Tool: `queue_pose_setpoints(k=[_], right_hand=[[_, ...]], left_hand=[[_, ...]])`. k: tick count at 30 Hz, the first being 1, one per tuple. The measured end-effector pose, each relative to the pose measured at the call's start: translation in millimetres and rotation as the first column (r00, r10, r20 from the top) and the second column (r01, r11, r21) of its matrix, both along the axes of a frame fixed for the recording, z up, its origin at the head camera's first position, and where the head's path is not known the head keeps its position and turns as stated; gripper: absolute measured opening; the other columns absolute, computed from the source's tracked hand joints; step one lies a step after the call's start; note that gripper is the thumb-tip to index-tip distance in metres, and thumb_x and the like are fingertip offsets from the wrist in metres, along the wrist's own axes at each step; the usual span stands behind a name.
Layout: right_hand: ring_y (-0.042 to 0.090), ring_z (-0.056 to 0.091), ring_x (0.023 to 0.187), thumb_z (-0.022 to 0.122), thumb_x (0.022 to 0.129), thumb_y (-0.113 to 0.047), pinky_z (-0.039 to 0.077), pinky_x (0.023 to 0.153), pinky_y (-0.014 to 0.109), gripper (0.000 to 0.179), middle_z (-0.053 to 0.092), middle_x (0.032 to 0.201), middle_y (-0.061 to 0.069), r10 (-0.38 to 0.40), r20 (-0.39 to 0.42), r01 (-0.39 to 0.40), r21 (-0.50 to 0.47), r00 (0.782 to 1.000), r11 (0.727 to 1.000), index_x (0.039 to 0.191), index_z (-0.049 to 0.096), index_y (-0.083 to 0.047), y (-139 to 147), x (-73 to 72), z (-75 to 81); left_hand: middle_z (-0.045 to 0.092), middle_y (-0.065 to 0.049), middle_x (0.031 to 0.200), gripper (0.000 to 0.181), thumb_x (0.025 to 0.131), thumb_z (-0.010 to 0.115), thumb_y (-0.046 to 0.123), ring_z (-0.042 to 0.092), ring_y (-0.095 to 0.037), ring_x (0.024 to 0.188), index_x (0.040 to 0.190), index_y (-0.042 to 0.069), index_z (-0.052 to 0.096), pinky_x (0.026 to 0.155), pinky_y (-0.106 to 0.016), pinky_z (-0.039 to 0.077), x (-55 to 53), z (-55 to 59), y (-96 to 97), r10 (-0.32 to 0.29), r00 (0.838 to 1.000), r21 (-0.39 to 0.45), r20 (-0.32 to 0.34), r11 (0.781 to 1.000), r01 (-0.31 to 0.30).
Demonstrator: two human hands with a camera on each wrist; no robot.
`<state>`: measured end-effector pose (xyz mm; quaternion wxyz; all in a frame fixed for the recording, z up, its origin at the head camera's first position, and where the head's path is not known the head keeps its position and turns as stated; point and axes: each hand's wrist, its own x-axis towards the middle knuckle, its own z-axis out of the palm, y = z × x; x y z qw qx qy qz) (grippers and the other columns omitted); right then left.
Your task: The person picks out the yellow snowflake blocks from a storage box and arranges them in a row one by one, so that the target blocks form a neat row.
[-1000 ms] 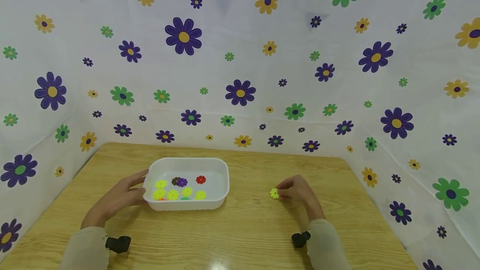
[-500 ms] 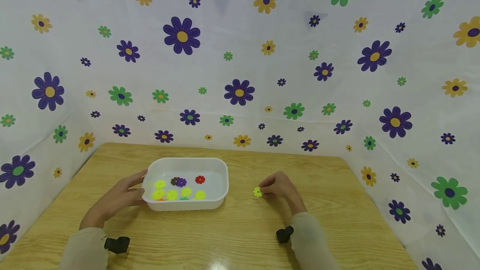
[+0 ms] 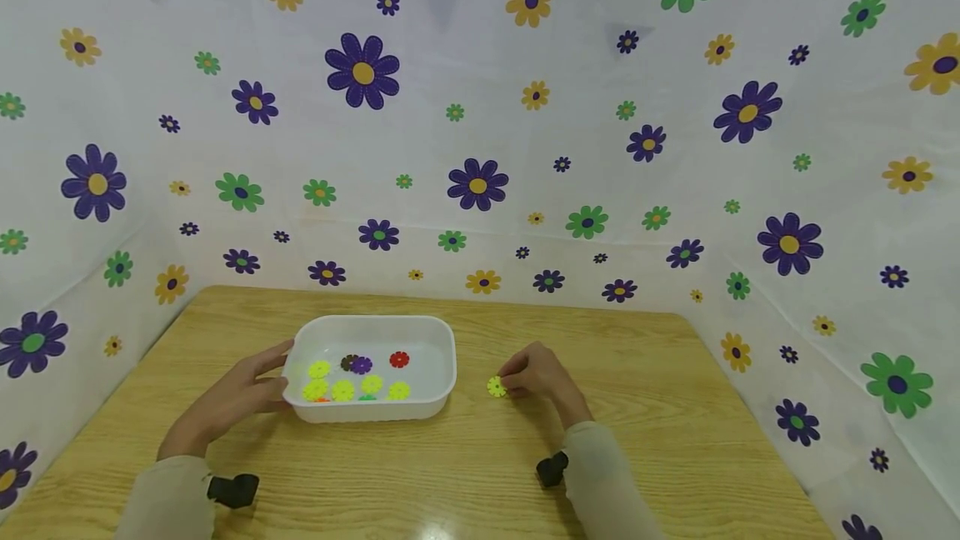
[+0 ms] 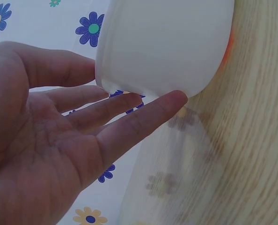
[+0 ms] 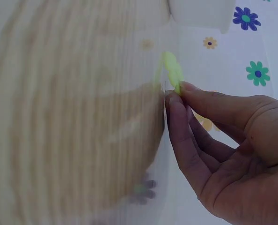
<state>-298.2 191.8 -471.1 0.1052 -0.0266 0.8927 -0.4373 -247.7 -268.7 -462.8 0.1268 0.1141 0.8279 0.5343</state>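
Touches the left end of the white tray (image 3: pixel 367 412) with fairly straight, ungripped fingers of the left hand (image 3: pixel 234 394), leaving some bench (image 3: pixel 675 407) between hand and left edge. Within the rim, shows yellow discs (image 3: pixel 342 391) mostly along the near wall, overlapping brown (image 3: pixel 347 363) and purple discs (image 3: pixel 362 365) farther back, then a red disc (image 3: pixel 399 359) toward the right. Past a short strip of wood beyond the tray's right rim, pinches a yellow flower disc (image 3: pixel 495 387) between thumb and fingers of the right hand (image 3: pixel 542 372), cannot tell whether touching the surface, with broad room out to the right edge.
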Motion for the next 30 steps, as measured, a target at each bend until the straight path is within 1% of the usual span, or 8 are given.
queue_pose_setpoints(k=[5, 8, 11, 16, 22, 25, 30], right_hand=[[0.016, 0.074, 0.073, 0.076, 0.088, 0.002, 0.067, 0.069, 0.031, 0.009, 0.079, 0.091, 0.013, -0.002, 0.001, 0.002, 0.007, 1.0, 1.0, 0.096, 0.08, 0.003, -1.8, -1.1, -3.0], [0.015, 0.074, 0.072, 0.076, 0.087, 0.003, 0.066, 0.069, 0.03, 0.008, 0.079, 0.09, 0.012, -0.001, 0.001, 0.001, 0.012, 1.0, 1.0, 0.095, 0.08, 0.002, -3.1, -1.2, -2.6], [0.014, 0.073, 0.071, 0.076, 0.088, 0.002, 0.066, 0.069, 0.03, 0.007, 0.078, 0.089, 0.011, 0.01, -0.001, -0.01, 0.031, 1.0, 0.999, 0.094, 0.08, 0.002, -4.4, -0.6, -0.8], [0.013, 0.07, 0.07, 0.076, 0.088, 0.001, 0.066, 0.07, 0.03, 0.005, 0.077, 0.087, 0.009, 0.024, 0.006, -0.025, 0.062, 1.0, 0.998, 0.092, 0.079, 0.001, -6.0, -0.1, 1.4], [0.014, 0.069, 0.069, 0.077, 0.088, 0.001, 0.066, 0.07, 0.03, 0.004, 0.076, 0.087, 0.01, 0.034, 0.021, -0.035, 0.056, 0.999, 0.998, 0.092, 0.078, 0.001, -4.4, -1.1, 2.1], [0.015, 0.071, 0.072, 0.076, 0.088, 0.0, 0.066, 0.071, 0.031, 0.007, 0.076, 0.089, 0.01, 0.041, 0.021, -0.043, 0.054, 0.999, 0.998, 0.095, 0.077, 0.001, -2.5, -1.1, 6.3], [0.016, 0.068, 0.076, 0.076, 0.088, -0.004, 0.063, 0.072, 0.031, 0.014, 0.077, 0.093, 0.009, 0.089, -0.029, -0.086, 0.079, 0.996, 0.993, 0.101, 0.078, -0.001, -1.9, -1.5, 20.0]], left_hand=[[0.02, -0.039, 0.164, 0.077, 0.1, 0.053, 0.012, 0.062, -0.047, 0.127, 0.164, -0.002, 0.012, 0.095, -0.047, 0.063, 1.0, 1.0, 0.8, -0.001, 1.0, -0.002, -0.004, 1.0, 0.001], [0.02, -0.037, 0.165, 0.077, 0.1, 0.053, 0.012, 0.059, -0.05, 0.13, 0.164, -0.001, 0.013, 0.096, -0.047, 0.063, 1.5, 1.9, 0.7, 0.007, 1.0, -0.005, 0.0, 1.0, -0.007], [0.02, -0.038, 0.165, 0.077, 0.1, 0.053, 0.011, 0.057, -0.052, 0.132, 0.164, -0.002, 0.012, 0.096, -0.047, 0.063, 2.1, 1.3, 0.6, 0.0, 1.0, 0.001, -0.004, 1.0, 0.0], [0.02, -0.041, 0.163, 0.077, 0.1, 0.052, 0.01, 0.059, -0.051, 0.129, 0.163, -0.004, 0.01, 0.094, -0.046, 0.064, 3.0, 0.1, 0.9, -0.014, 1.0, 0.012, -0.013, 1.0, 0.014], [0.021, -0.04, 0.163, 0.077, 0.1, 0.052, 0.009, 0.06, -0.049, 0.129, 0.164, -0.003, 0.011, 0.095, -0.047, 0.063, 1.8, 0.3, 1.9, 0.003, 1.0, 0.001, 0.006, 1.0, -0.003], [0.02, -0.04, 0.163, 0.077, 0.099, 0.052, 0.009, 0.059, -0.05, 0.129, 0.163, -0.004, 0.011, 0.095, -0.049, 0.063, 1.3, -0.2, 2.4, -0.003, 1.0, -0.006, 0.002, 1.0, 0.003], [0.021, -0.039, 0.164, 0.077, 0.099, 0.053, 0.01, 0.059, -0.05, 0.13, 0.163, -0.003, 0.012, 0.095, -0.049, 0.063, 1.0, 0.0, 2.3, -0.005, 1.0, -0.004, -0.007, 1.0, 0.005]])
